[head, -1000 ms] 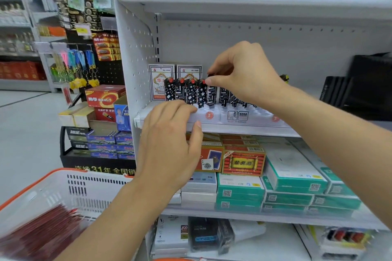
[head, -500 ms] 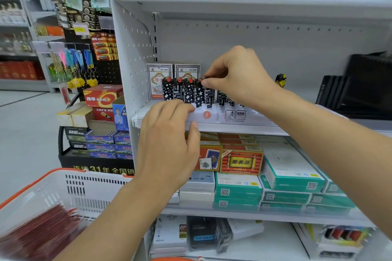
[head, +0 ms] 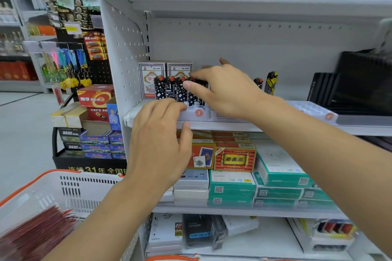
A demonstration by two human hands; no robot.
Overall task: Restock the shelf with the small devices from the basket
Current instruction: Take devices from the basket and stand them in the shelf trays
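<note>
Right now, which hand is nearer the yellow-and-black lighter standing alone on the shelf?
Right. The right hand sits just left of the yellow-and-black lighter, over the patterned row; the left hand is farther left and lower, at the shelf edge.

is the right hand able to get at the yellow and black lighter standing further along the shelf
Probably yes. The yellow and black lighter stands upright just past the right hand, with only one small dark lighter between them and open shelf space above.

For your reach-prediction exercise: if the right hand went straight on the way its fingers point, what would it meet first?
Probably the row of patterned lighters: the right hand points leftward along the shelf, its fingertips already at their red tops. Depth is unclear.
</note>
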